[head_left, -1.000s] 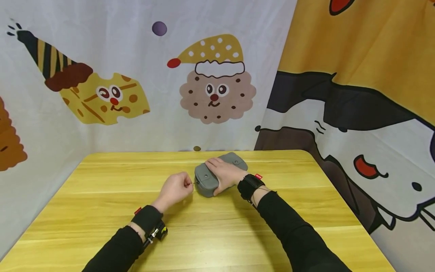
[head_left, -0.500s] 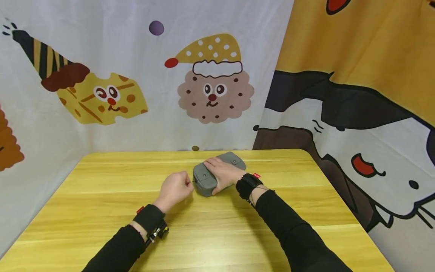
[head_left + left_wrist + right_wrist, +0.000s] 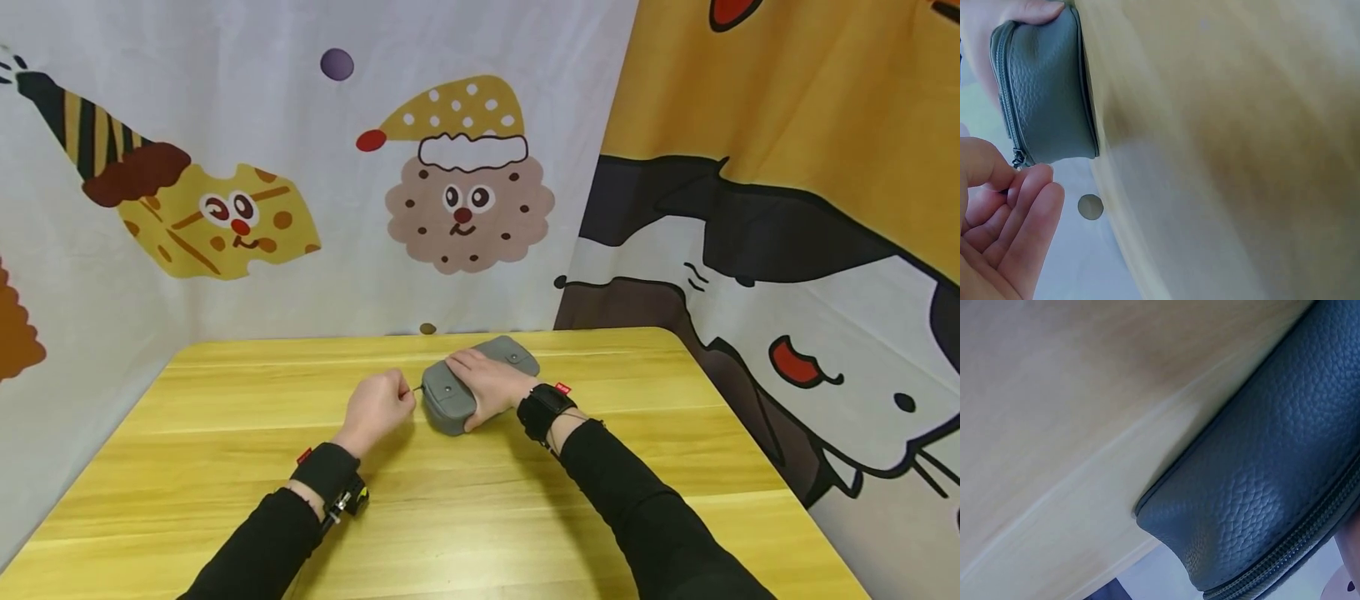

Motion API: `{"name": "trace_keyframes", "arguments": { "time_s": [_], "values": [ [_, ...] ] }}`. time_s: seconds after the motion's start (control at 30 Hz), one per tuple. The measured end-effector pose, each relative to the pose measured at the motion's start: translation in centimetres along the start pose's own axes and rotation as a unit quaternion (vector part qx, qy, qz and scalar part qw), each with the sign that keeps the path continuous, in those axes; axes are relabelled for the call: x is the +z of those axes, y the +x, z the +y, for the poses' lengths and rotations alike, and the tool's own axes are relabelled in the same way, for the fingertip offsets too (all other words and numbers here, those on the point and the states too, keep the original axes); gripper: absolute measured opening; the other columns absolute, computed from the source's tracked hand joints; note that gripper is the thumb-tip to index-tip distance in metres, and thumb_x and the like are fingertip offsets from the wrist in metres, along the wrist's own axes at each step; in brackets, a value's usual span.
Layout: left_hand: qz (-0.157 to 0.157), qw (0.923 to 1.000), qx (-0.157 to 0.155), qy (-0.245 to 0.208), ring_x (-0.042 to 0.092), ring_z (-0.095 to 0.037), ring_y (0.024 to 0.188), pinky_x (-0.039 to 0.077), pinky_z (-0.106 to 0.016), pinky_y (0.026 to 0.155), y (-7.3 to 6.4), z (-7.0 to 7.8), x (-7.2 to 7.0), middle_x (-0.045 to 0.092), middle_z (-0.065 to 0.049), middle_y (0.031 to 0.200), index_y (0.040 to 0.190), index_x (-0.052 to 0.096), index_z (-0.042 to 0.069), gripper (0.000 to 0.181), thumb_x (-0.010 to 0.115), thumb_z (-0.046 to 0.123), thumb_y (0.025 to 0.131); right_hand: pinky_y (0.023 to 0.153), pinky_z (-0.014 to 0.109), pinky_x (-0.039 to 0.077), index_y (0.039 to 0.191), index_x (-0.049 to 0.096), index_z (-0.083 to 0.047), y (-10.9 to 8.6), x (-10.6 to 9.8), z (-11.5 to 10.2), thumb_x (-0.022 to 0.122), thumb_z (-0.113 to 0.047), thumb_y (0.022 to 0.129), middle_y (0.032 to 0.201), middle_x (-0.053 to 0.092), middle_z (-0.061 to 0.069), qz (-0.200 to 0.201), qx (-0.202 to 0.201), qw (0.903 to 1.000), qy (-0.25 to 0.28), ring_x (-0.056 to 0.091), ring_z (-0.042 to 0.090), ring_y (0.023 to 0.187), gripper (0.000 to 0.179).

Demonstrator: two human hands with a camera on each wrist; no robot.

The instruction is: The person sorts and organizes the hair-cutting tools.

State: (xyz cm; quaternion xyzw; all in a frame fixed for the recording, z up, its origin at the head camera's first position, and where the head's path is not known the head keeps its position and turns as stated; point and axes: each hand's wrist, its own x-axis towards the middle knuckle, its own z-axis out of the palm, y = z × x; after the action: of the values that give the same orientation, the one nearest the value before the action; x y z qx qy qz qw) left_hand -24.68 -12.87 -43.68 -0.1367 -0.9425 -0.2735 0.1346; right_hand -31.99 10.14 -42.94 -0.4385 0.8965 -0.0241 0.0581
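Note:
A grey pebbled-leather zip pouch (image 3: 448, 402) with snap studs on its top lies near the back of the wooden table. My right hand (image 3: 491, 385) grips it from above, fingers across the top and thumb down the near side. At the pouch's left end, my left hand (image 3: 381, 408) pinches the zipper pull (image 3: 417, 388), which juts out from the end. The left wrist view shows the slider (image 3: 1018, 157) at the corner of the zip, right at the fingertips. In the right wrist view the zip (image 3: 1291, 556) runs along the pouch's side, its teeth together.
The wooden table (image 3: 450, 517) reaches back to a white curtain (image 3: 300, 300) printed with cartoon food. A yellow and black cartoon curtain (image 3: 750, 225) hangs on the right. Both wrists wear black straps (image 3: 327, 477).
My left hand has drawn slightly up and left from the pouch's end, and more of the pull shows between them. The right hand keeps its grip. The head view has shifted slightly.

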Motion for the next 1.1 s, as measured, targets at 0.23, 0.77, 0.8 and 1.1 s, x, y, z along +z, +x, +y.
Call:
{"name": "trace_keyframes", "arguments": {
  "time_s": [0.23, 0.77, 0.8, 1.1],
  "values": [
    [0.000, 1.0000, 0.005, 0.009, 0.047, -0.014, 0.053, 0.038, -0.028, 0.052, 0.8, -0.5, 0.0, 0.052, 0.000, 0.062, 0.072, 0.056, 0.008, 0.016, 0.067, 0.002, 0.083, 0.117, 0.040, 0.027, 0.155, 0.021, 0.002, -0.1, 0.0, 0.0, 0.087, -0.053, 0.070, 0.158, 0.026, 0.020, -0.002, -0.004, 1.0000, 0.006, 0.021, 0.031, 0.147, 0.121],
    [0.025, 0.9966, 0.054, 0.056, 0.050, -0.015, 0.053, 0.045, -0.032, 0.053, 2.9, -1.4, 0.6, 0.056, -0.001, 0.062, 0.073, 0.060, 0.007, 0.017, 0.071, 0.004, 0.085, 0.117, 0.039, 0.026, 0.156, 0.020, 0.001, -0.2, 0.1, 0.0, 0.086, -0.053, 0.071, 0.158, 0.026, 0.021, 0.000, -0.007, 1.0000, -0.001, 0.021, 0.032, 0.147, 0.120],
    [0.024, 0.9964, 0.056, 0.059, 0.050, -0.015, 0.053, 0.045, -0.032, 0.053, 3.0, -1.4, 0.6, 0.056, -0.001, 0.062, 0.073, 0.060, 0.007, 0.017, 0.072, 0.004, 0.085, 0.117, 0.039, 0.026, 0.155, 0.020, 0.001, -0.2, 0.1, 0.0, 0.086, -0.053, 0.071, 0.158, 0.026, 0.021, 0.001, -0.007, 1.0000, 0.000, 0.021, 0.032, 0.147, 0.120],
    [0.021, 0.9928, 0.073, 0.093, 0.053, -0.016, 0.054, 0.047, -0.033, 0.053, 4.1, -1.2, 0.8, 0.058, -0.002, 0.064, 0.074, 0.060, 0.007, 0.017, 0.072, 0.004, 0.086, 0.117, 0.037, 0.026, 0.156, 0.020, 0.000, -0.1, 0.3, 0.1, 0.085, -0.054, 0.071, 0.158, 0.027, 0.020, 0.002, -0.004, 0.9999, -0.013, 0.021, 0.031, 0.147, 0.120]
  ]
}}
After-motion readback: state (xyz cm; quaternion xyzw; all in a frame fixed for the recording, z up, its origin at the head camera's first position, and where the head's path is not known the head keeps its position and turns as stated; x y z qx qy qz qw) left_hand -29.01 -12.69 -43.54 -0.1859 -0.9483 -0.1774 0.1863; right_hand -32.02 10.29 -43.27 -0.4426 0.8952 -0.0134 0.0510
